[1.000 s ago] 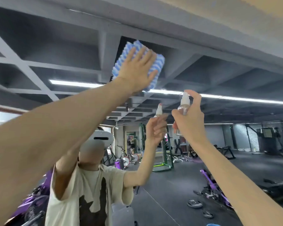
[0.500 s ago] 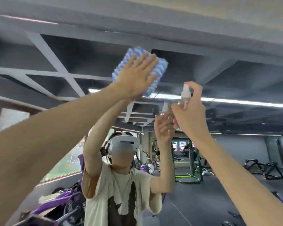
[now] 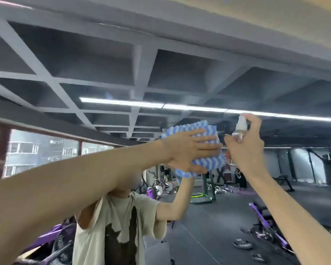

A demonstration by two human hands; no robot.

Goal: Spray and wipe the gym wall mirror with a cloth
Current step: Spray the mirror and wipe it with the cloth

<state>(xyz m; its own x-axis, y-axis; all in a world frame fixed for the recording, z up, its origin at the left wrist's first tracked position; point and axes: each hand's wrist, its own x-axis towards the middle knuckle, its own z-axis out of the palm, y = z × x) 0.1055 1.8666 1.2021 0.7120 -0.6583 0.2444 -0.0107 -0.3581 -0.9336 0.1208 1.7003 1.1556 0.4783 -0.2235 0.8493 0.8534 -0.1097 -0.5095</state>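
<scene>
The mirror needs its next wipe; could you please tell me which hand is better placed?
Left: the left hand presses the striped cloth flat on the mirror, while the right hand grips the spray bottle.

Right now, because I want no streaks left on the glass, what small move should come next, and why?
Probably sweep the cloth leftward across the mirror. The left hand presses it flat to the glass, and its edge is close beside the right hand, which grips the spray bottle with a finger on the pump, leaving little room to wipe further right.
</scene>
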